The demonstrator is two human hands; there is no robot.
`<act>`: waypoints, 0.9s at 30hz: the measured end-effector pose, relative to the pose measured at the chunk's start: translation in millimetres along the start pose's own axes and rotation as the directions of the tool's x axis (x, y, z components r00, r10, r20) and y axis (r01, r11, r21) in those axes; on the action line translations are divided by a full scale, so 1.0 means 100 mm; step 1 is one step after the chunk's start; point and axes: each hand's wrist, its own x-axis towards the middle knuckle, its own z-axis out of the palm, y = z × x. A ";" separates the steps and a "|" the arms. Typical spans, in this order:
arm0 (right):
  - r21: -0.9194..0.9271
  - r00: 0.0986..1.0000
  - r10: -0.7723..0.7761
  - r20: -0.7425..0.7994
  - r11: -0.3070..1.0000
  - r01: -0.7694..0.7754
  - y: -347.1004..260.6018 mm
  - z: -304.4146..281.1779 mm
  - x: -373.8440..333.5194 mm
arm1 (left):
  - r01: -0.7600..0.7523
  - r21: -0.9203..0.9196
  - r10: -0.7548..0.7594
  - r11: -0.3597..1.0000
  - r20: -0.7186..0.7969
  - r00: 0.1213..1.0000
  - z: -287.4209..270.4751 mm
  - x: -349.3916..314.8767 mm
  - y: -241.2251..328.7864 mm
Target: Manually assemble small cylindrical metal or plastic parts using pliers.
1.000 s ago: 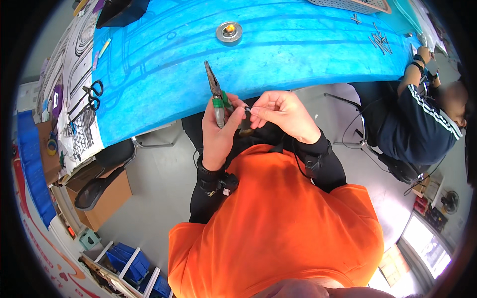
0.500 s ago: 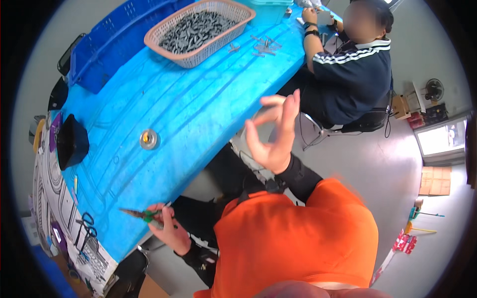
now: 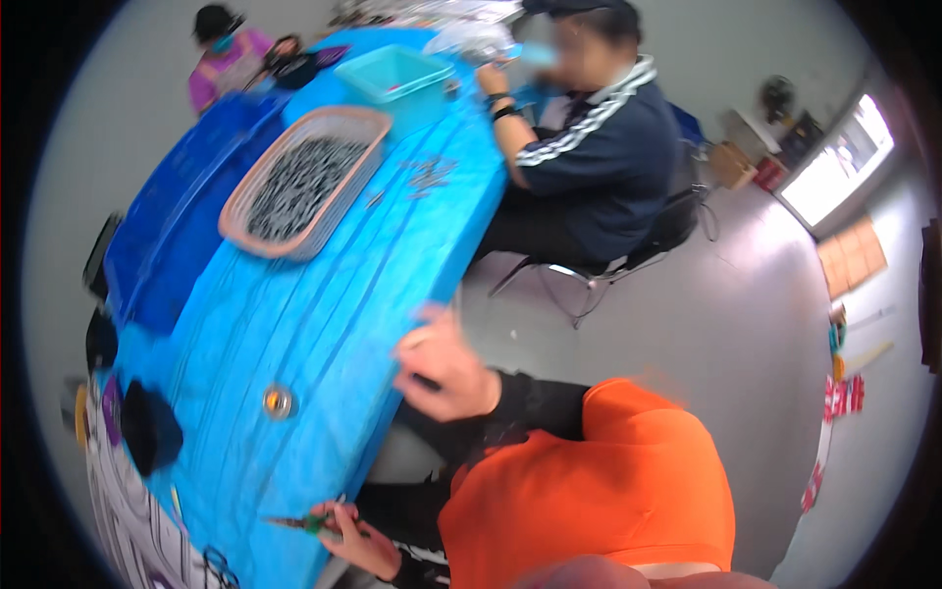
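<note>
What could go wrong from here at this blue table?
The round metal holder shows an orange spot; if that's a flame, a passing sleeve could singe. The pliers in the left hand point over the table and might scratch it. A bumped basket might spill its small dark pieces.

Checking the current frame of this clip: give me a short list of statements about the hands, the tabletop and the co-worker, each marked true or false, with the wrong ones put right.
1. The left hand holds green-handled pliers. True.
2. The pink basket holds many dark pieces. True.
3. Thin loose pieces lie on the blue table beside the basket. True.
4. The right hand is inside the basket. False: the right hand, blurred, is apart from the basket, by the table's edge.
5. The co-worker in the dark top is standing. False: the co-worker is seated.
</note>
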 end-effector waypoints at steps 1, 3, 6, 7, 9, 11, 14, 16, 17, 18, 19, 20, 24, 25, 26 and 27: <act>-0.066 0.998 0.007 0.057 0.998 -0.004 0.00 0.03 -0.03 | 0.030 0.060 -0.031 0.998 0.008 0.999 -0.03 -0.01 -0.01; 0.855 0.538 0.707 0.458 -0.184 -0.486 0.00 0.12 -0.09 | -0.139 0.142 0.120 0.980 0.134 0.984 -0.06 0.03 -0.02; 0.770 0.410 0.652 0.638 -0.552 -0.322 0.16 0.10 -0.20 | -0.313 0.356 0.253 0.881 0.205 0.946 -0.14 0.01 -0.02; 0.772 0.409 0.655 0.635 -0.519 -0.368 0.19 0.10 -0.24 | -0.429 0.419 0.339 0.800 0.274 0.900 -0.14 0.01 -0.03; 0.768 0.488 0.596 0.638 -0.536 -0.350 0.24 0.10 -0.30 | -0.261 0.323 0.211 0.910 0.181 0.961 -0.14 -0.01 -0.06; 0.744 0.476 0.578 0.663 -0.583 -0.327 0.24 0.12 -0.35 | -0.085 0.202 0.066 0.976 0.102 0.993 -0.11 -0.01 -0.08; 0.728 0.459 0.570 0.681 -0.591 -0.347 0.21 0.15 -0.36 | -0.033 0.044 0.026 0.998 0.145 0.989 -0.03 0.03 -0.13; 0.699 0.385 0.584 0.714 -0.620 -0.356 0.21 0.16 -0.36 | -0.045 0.004 0.044 0.999 0.154 0.987 -0.02 0.03 -0.14; 0.716 0.460 0.554 0.694 -0.603 -0.353 0.20 0.17 -0.36 | -0.046 0.011 0.044 0.999 0.147 0.988 -0.02 0.03 -0.13; 0.719 0.458 0.559 0.691 -0.596 -0.357 0.21 0.16 -0.35 | -0.034 -0.002 0.034 0.999 0.172 0.984 -0.03 0.03 -0.13; 0.702 0.379 0.591 0.712 -0.611 -0.366 0.21 0.16 -0.35 | -0.021 -0.017 0.024 1.000 0.201 0.979 -0.03 0.04 -0.12; 0.723 0.457 0.564 0.687 -0.588 -0.362 0.22 0.15 -0.35 | -0.021 -0.015 0.024 1.000 0.200 0.980 -0.04 0.03 -0.12; 0.727 0.457 0.570 0.683 -0.590 -0.350 0.23 0.16 -0.36 | -0.032 -0.045 0.040 0.998 0.190 0.981 -0.04 0.03 -0.13; 0.706 0.380 0.595 0.708 -0.613 -0.355 0.23 0.17 -0.37 | -0.037 -0.056 0.047 0.998 0.196 0.979 -0.04 0.03 -0.14; 0.727 0.458 0.569 0.683 -0.591 -0.350 0.22 0.18 -0.38 | -0.037 -0.055 0.047 0.998 0.195 0.980 -0.04 0.03 -0.14; 0.722 0.455 0.565 0.689 -0.592 -0.358 0.22 0.19 -0.39 | -0.024 -0.029 0.029 0.999 0.197 0.980 -0.04 0.03 -0.13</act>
